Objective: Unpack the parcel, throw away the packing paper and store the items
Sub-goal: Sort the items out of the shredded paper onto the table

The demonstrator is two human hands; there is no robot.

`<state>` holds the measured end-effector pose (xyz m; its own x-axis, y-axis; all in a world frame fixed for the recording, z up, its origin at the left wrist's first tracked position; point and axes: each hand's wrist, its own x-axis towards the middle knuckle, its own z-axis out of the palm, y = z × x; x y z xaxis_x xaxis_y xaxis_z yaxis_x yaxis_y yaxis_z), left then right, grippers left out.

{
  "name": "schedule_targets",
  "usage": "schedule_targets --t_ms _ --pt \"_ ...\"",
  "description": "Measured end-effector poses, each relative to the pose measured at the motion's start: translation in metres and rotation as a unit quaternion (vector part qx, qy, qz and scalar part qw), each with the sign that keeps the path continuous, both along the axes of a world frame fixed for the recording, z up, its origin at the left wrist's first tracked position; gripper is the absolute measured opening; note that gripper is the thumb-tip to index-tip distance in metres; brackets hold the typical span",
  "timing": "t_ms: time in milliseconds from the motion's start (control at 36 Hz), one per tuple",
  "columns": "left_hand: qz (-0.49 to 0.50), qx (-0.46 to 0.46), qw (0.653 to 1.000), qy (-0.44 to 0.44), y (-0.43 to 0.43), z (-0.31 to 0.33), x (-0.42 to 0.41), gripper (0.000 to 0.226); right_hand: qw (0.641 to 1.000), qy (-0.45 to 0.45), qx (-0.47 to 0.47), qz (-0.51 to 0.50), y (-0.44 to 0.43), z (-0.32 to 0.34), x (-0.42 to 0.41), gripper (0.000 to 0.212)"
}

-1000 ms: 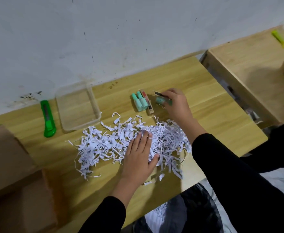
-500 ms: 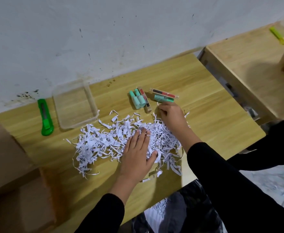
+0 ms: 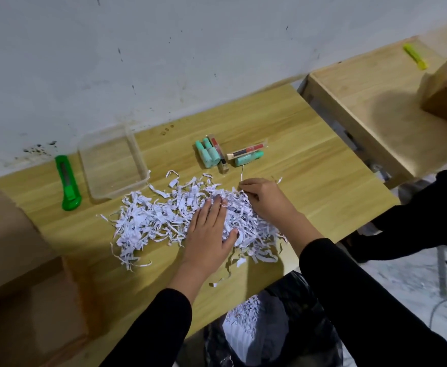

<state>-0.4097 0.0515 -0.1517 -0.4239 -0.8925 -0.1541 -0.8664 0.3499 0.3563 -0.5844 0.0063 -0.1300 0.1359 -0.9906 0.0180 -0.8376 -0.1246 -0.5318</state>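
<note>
Right hand (image 3: 266,201) drawn back onto white shredded paper (image 3: 159,221), fingers pinching strips, left hand (image 3: 209,234) flat, fingers spread.

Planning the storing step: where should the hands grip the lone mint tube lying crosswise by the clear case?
Pinch the mint tube mid-body across its width, coming from above. It lies flat, and the clear case sits tight along its far side, so one finger likely has to wedge between them.

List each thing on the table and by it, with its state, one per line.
Shredded paper: loose pile on the table.
Clear tray: empty.
Green cutter: lying flat, untouched.
Mint tubes: out, not yet stored.
Bin bag: open, some shreds inside.
Left hand: flat on shreds.
Right hand: in shreds.
</note>
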Motion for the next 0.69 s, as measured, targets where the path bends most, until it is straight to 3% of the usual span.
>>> schedule_targets --t_ms 111,306,444,694 --pt "0.003 0.001 1.0 0.004 0.002 0.0 0.0 0.076 0.998 -0.043 0.013 -0.049 0.008 0.002 0.001 0.02" --pt "0.006 0.002 1.0 0.01 0.004 0.001 0.001 0.066 0.967 -0.126 0.028 -0.22 -0.006 0.001 0.006 0.015" --pt "0.0 0.002 1.0 0.009 0.004 -0.003 0.002 0.079 0.965 -0.105 0.005 -0.241 -0.021 -0.011 0.022 0.02" --pt "0.0 0.002 1.0 0.015 0.004 -0.002 0.002 0.077 0.97 -0.077 -0.017 -0.232 -0.027 -0.012 0.023 0.021"
